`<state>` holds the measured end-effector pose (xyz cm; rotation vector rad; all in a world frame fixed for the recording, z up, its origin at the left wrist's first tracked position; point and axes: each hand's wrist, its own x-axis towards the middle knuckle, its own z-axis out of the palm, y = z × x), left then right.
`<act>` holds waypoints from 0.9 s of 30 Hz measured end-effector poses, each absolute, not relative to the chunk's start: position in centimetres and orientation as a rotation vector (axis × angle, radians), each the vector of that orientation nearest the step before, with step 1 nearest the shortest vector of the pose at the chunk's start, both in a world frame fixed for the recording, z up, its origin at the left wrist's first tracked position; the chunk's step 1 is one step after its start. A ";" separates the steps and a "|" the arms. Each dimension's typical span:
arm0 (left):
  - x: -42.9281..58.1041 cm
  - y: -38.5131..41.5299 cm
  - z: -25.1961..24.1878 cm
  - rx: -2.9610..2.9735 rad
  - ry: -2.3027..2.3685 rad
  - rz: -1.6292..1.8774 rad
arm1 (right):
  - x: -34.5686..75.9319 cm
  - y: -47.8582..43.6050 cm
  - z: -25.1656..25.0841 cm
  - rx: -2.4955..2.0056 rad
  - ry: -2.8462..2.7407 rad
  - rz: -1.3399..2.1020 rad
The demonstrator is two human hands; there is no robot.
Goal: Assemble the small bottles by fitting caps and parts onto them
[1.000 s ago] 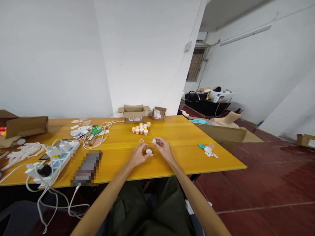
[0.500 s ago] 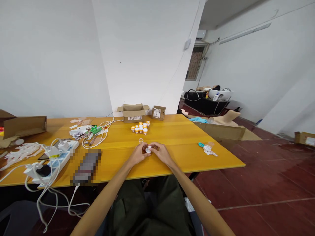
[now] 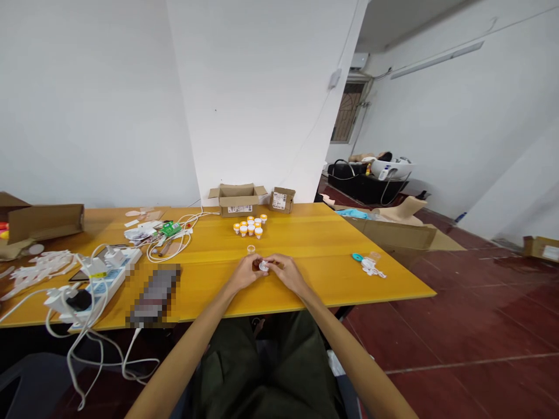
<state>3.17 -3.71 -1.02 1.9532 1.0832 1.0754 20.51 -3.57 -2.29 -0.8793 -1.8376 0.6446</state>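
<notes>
Yellow-brown wood forms the tabletop (image 3: 323, 235); near its front edge, the left hand (image 3: 247, 272) and right hand (image 3: 285, 272), both half-closed, hold a small white round piece (image 3: 262, 266) between them (exact contact is too small to tell). Close two-handed handling seems the step; the next move probably calls for a light, steady pinch. The piece looks pale, partly covered.

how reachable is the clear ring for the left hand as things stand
Probably yes: the clear ring lies just beyond the left hand, with nothing visible between them, though it may need to release the small white piece first.
</notes>
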 end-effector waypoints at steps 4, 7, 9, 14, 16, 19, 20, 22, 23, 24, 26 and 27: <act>3.1 -3.7 -1.1 1.955 1.068 1.072 | 20.5 -3.6 -2.5 -0.858 -1.865 0.591; 3.0 -3.4 -1.4 1.968 1.075 1.061 | 20.5 -3.7 -2.3 -0.847 -1.882 0.563; 2.9 -3.3 -1.7 1.978 1.085 1.055 | 20.5 -3.8 -2.2 -0.838 -1.895 0.542; 2.8 -2.8 -2.3 1.999 1.068 1.052 | 20.5 -4.0 -2.0 -0.827 -1.931 0.486; 2.8 -2.7 -2.5 2.003 1.059 1.053 | 20.6 -4.0 -2.0 -0.824 -1.933 0.472; 2.7 -2.4 -2.7 2.010 1.054 1.050 | 20.6 -4.0 -2.0 -0.818 -1.934 0.454; 2.7 -2.4 -2.8 2.014 1.053 1.049 | 20.6 -3.9 -2.1 -0.820 -1.935 0.445; 2.7 -2.4 -2.8 2.024 1.051 1.048 | 20.6 -3.8 -2.2 -0.827 -1.941 0.426; 2.6 -2.4 -2.8 2.030 1.052 1.049 | 20.6 -3.8 -2.3 -0.831 -1.946 0.416; 2.6 -2.4 -2.8 2.037 1.053 1.052 | 20.6 -3.8 -2.3 -0.833 -1.951 0.406; 2.7 -2.5 -2.6 2.051 1.053 1.056 | 20.6 -3.7 -2.4 -0.834 -1.959 0.391; 2.7 -2.6 -2.5 2.056 1.052 1.059 | 20.6 -3.7 -2.4 -0.833 -1.963 0.385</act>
